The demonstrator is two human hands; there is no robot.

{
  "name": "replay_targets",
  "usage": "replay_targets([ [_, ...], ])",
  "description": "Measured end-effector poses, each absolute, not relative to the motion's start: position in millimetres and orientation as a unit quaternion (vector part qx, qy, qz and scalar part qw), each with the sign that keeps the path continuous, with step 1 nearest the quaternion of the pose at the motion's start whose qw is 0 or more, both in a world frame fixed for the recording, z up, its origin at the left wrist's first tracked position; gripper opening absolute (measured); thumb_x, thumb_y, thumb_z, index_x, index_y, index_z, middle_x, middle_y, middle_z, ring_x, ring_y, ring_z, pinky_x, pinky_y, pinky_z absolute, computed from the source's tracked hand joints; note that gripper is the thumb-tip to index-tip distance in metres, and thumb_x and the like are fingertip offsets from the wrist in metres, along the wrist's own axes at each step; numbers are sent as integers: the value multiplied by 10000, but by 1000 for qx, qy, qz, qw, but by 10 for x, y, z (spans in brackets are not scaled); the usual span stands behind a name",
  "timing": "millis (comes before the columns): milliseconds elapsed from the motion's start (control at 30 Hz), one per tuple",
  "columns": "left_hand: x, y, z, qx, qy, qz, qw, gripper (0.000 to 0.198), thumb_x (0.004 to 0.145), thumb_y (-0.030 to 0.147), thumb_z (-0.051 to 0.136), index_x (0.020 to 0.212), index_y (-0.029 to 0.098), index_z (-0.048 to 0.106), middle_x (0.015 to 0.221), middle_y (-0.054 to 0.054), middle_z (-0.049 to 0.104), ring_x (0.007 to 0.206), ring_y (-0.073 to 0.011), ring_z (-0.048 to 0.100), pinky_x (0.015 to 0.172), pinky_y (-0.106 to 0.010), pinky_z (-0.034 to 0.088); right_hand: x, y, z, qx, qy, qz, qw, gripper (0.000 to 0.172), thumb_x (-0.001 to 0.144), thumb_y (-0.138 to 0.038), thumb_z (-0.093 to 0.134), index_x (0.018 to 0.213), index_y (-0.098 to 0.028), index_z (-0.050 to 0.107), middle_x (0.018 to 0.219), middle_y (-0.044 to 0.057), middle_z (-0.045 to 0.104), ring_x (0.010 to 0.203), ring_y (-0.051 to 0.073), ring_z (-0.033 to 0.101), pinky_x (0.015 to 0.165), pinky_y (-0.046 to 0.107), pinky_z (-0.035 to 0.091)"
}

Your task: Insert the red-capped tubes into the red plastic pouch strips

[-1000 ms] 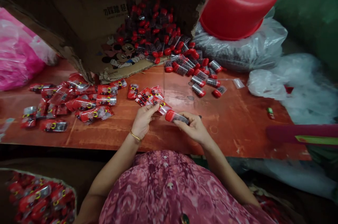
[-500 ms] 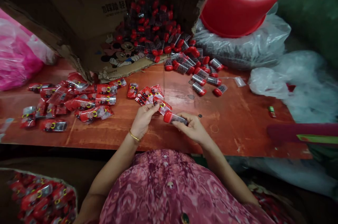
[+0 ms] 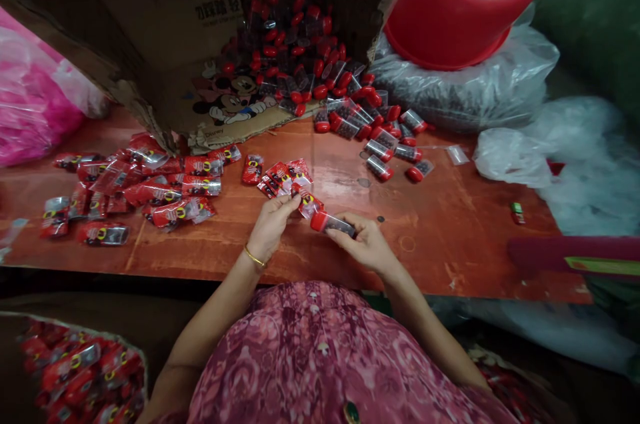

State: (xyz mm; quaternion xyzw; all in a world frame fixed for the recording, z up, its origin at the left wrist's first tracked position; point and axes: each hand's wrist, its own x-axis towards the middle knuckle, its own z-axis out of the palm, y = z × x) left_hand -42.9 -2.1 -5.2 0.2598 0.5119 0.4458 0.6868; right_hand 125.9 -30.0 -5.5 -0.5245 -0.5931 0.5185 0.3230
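Observation:
My left hand pinches a small red printed plastic sleeve by its left end. Between the fingers and thumb of my right hand lies a clear tube with a red cap, dark bits inside it. The capped end points left and meets or nearly meets the sleeve's lower edge; I cannot tell whether it is inside. Just beyond my left fingers lies a small stack of flat red sleeves, and left of it one packed tube.
Packed red tubes lie heaped on the left of the reddish table. Loose capped tubes spill from a cardboard box. A red bucket rests on a plastic bag. A sack of packed tubes stands lower left.
The view has shifted slightly. My hands stay almost in place, with the sleeve tilted a little more downward near the tube's cap.

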Motion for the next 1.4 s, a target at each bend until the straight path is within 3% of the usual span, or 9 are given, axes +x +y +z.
replay_targets([
  [200, -383, -69, -99, 309, 501, 477, 652, 273, 602, 404, 723, 645, 142, 659, 625, 4, 645, 604, -109, 546, 646, -230, 432, 1239, -322, -93, -519, -582, 524, 342, 207, 697, -362, 607, 735, -159, 595, 582, -25, 499, 528, 91, 408, 490, 213, 317],
  [433, -278, -125, -125, 286, 483, 509, 653, 269, 506, 283, 791, 714, 149, 687, 739, -14, 700, 684, -131, 602, 731, -261, 463, 1206, -306, -145, -506, -562, 543, 364, 282, 739, -447, 585, 781, -169, 577, 558, -37, 468, 483, 85, 402, 448, 213, 315],
  [833, -78, -239, -178, 168, 462, 577, 652, 305, 523, 358, 794, 710, 149, 673, 667, 4, 676, 587, -82, 569, 636, -215, 447, 947, -318, -325, -525, -450, 559, 458, 330, 781, -517, 531, 820, -190, 517, 573, -61, 429, 413, 55, 340, 386, 191, 335],
  [933, -102, -237, -178, 177, 452, 579, 655, 311, 559, 370, 776, 757, 153, 676, 699, 1, 678, 608, -84, 570, 632, -207, 439, 932, -290, -294, -535, -479, 533, 447, 329, 788, -522, 520, 808, -194, 509, 596, -51, 427, 464, 66, 354, 411, 190, 329],
  [1067, -186, -178, -178, 193, 457, 557, 666, 320, 601, 424, 737, 684, 125, 660, 638, -15, 655, 593, -110, 567, 626, -237, 444, 904, -272, -270, -502, -526, 554, 404, 341, 790, -540, 502, 789, -199, 499, 604, -43, 420, 509, 83, 379, 444, 202, 332],
  [1233, -181, -159, -234, 203, 448, 555, 671, 278, 591, 371, 754, 693, 132, 658, 664, -3, 649, 643, -106, 561, 671, -227, 436, 818, -292, -328, -520, -520, 531, 420, 296, 808, -499, 502, 804, -203, 486, 671, -32, 454, 566, 90, 420, 496, 206, 375],
  [1400, -226, -135, -180, 179, 424, 542, 703, 309, 598, 427, 735, 594, 145, 610, 515, 26, 552, 475, -70, 451, 495, -215, 365, 824, -294, -324, -479, -467, 619, 411, 332, 804, -518, 497, 929, -211, 472, 666, -48, 498, 443, 66, 402, 453, 217, 403],
])
